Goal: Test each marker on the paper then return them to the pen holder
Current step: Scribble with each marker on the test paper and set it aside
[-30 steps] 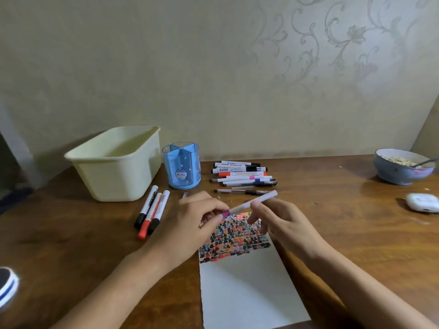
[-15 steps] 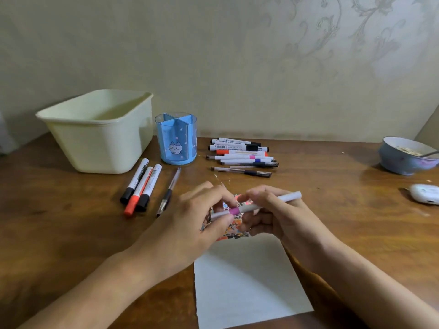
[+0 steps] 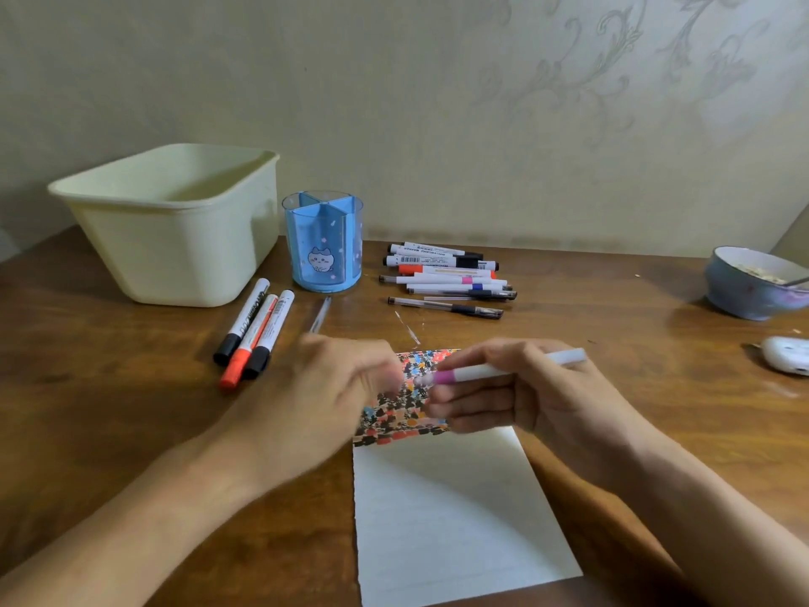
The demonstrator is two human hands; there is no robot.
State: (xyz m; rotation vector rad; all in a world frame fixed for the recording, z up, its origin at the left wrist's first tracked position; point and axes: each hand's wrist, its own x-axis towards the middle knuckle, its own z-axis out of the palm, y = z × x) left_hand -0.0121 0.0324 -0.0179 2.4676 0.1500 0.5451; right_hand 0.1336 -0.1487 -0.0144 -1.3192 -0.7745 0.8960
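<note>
The pink-banded marker [image 3: 490, 371] is lying almost level above the paper [image 3: 451, 510], over the scribbled far end of the sheet, its long axis running left to right with the pink end pointing toward the left hand [image 3: 324, 387]. The right hand [image 3: 529, 396] is gripping the white barrel, fingers curled round it. The left hand is sitting just off the pink tip and is smeared by motion, so I cannot tell whether its fingers are pinching a cap or holding nothing; the cap itself is not showing clearly. By my reading, uncapping or recapping is the step in hand, and the next move is turning on that short gap between the tip and the left fingers along the marker's axis. The pen holder [image 3: 323, 243] is standing beyond the paper, to its far left, nearer the left hand. Untested pens [image 3: 446, 273] are lying beyond the paper, three markers [image 3: 254, 330] left of it.
</note>
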